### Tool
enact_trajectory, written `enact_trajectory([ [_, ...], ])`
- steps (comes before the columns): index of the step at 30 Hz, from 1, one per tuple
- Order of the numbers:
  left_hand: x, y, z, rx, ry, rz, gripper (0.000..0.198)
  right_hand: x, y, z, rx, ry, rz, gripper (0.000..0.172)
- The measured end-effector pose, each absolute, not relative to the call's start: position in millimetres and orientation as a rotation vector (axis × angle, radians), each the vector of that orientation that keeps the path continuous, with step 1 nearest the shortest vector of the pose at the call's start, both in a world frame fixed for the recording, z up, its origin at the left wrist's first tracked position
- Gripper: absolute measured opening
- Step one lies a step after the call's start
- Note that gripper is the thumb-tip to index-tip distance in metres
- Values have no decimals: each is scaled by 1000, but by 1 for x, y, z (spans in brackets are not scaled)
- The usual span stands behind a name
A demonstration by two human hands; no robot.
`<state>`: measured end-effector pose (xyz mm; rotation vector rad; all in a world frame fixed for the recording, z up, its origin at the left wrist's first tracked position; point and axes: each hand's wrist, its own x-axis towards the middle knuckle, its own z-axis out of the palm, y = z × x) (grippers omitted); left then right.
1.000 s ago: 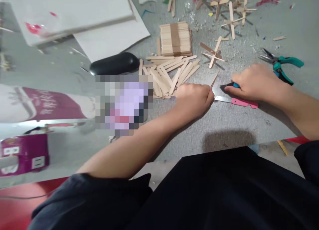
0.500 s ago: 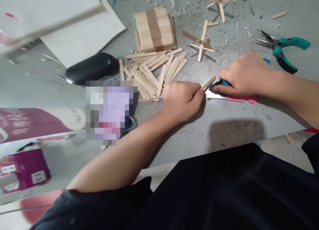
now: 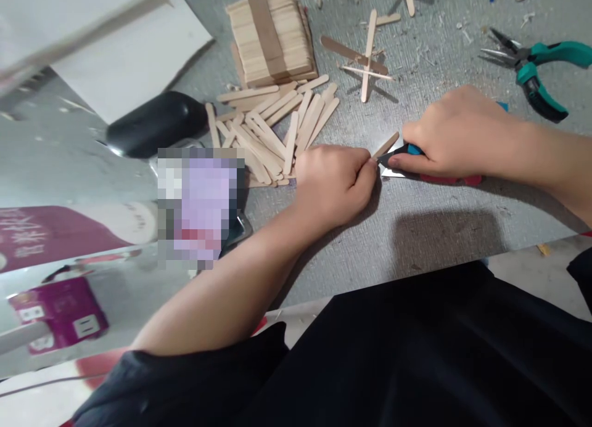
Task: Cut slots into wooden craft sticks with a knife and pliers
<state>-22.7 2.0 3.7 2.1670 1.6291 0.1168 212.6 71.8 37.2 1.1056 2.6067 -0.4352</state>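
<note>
My left hand (image 3: pixel 333 183) is closed, pinching a wooden craft stick (image 3: pixel 387 145) between thumb and forefinger, with one end of the stick sticking out. In my closed right hand (image 3: pixel 457 134) is a dark utility knife with a blue part (image 3: pixel 401 154). The knife's tip lies against the stick or very close to it, right beside my left fingertips. Below the knife, a blade with a pink handle (image 3: pixel 472 180) lies on the table, partly covered by my right hand. Loose craft sticks (image 3: pixel 266 134) are heaped just beyond my left hand.
A banded bundle of sticks (image 3: pixel 287 39) stands behind the heap, next to crossed sticks (image 3: pixel 369 57). Teal-handled pliers (image 3: pixel 527 73) lie at the right. On the left are a black rounded object (image 3: pixel 155 124), a blurred-out phone-like item (image 3: pixel 206 205) and a purple box (image 3: pixel 65 316).
The knife has moved slightly left along the stick, nearer my left fingertips. Most things on the table sit a little higher in view, as the camera has shifted.
</note>
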Motion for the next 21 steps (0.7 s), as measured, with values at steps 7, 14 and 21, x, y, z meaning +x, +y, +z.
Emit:
enact_trajectory([
  [7,-22,1,4,2192,1626,84,43,211,72,38,1119,2586,-396,73],
  [14,-24,1,6,2202,1631,35,46,210,76,37,1121,2572,-449,73],
  [21,-22,2,5,2214,1612,27,44,209,80,37,1106,2552,-511,73],
])
